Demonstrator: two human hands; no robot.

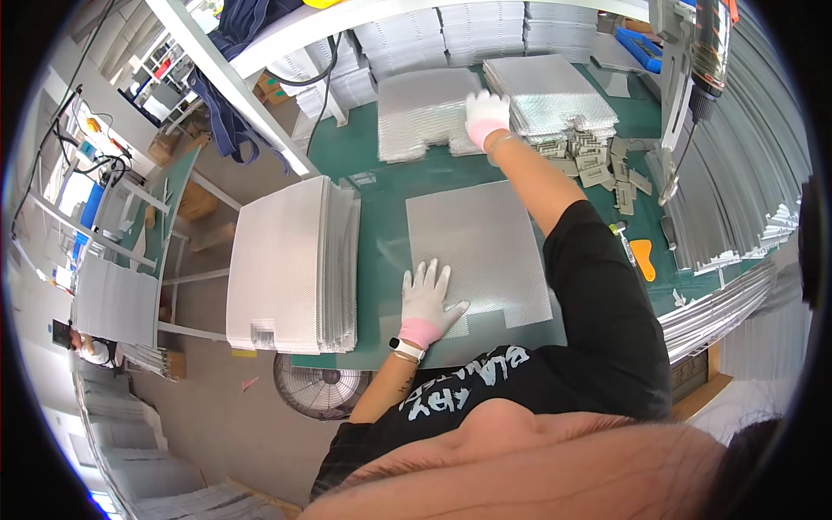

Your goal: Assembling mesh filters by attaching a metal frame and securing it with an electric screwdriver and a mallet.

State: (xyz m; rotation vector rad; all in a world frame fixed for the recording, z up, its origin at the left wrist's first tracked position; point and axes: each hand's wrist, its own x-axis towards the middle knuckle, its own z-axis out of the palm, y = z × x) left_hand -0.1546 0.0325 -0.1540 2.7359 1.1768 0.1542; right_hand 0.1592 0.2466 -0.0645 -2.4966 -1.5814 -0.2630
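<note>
A grey, finely patterned plastic sheet [481, 238] with a notch in its near edge lies flat on the green tabletop. My left hand [425, 305], in a white and pink glove, rests on its near left part with fingers spread. My right hand [487, 117], gloved the same way, reaches to the far side. It is between a left stack of bubble-textured sheets [425, 108] and a right stack of similar sheets [546, 91], its fingers apart and nothing visible in them. Whether it touches either stack is hard to see.
A tall stack of sheets [277, 260] stands at the table's left edge. Several small grey plastic parts [598, 165] are heaped at the right, near an orange scraper [642, 258]. A power screwdriver [711, 52] hangs at the upper right. A floor fan [321, 386] stands below the table.
</note>
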